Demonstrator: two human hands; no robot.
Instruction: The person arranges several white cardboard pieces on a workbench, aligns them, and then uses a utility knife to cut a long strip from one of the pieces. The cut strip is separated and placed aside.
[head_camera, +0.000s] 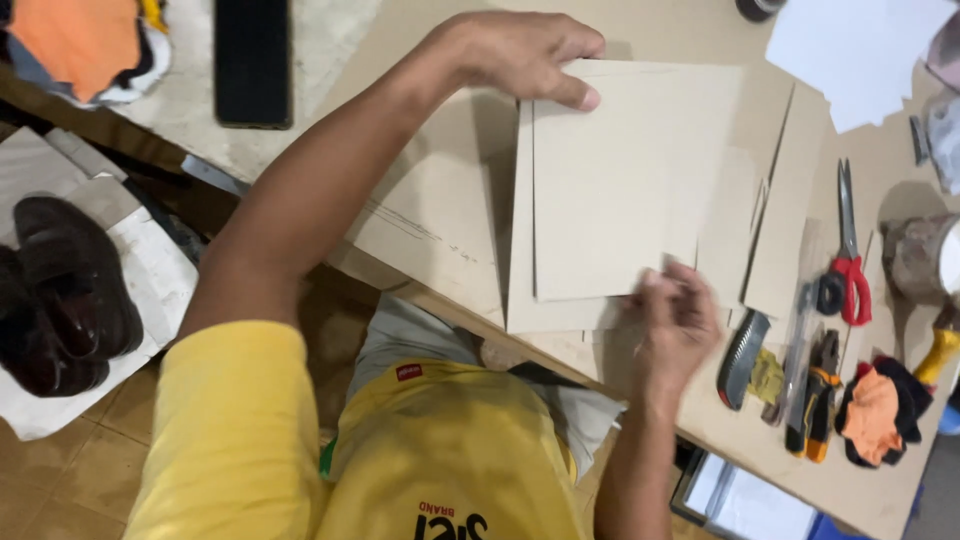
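The left hand (525, 52) presses fingertips down on the top left corner of the stack of flat rectangular grey-brown cardboard sheets (600, 190), gripping nothing else. The stack lies flat at the middle of the table, its long axis running away from the person, the short edges near and far. The right hand (678, 322) pinches the stack's near right corner between thumb and fingers. The sheets sit slightly offset, edges plain and cleanly cut, surfaces matt and unmarked. Beneath is a cardboard-covered wooden worktable (430, 215) over a tiled floor. Right of the stack lie red-handled scissors (848, 250), a black-handled utility knife (743, 358) and orange-and-black gloves (880, 412).
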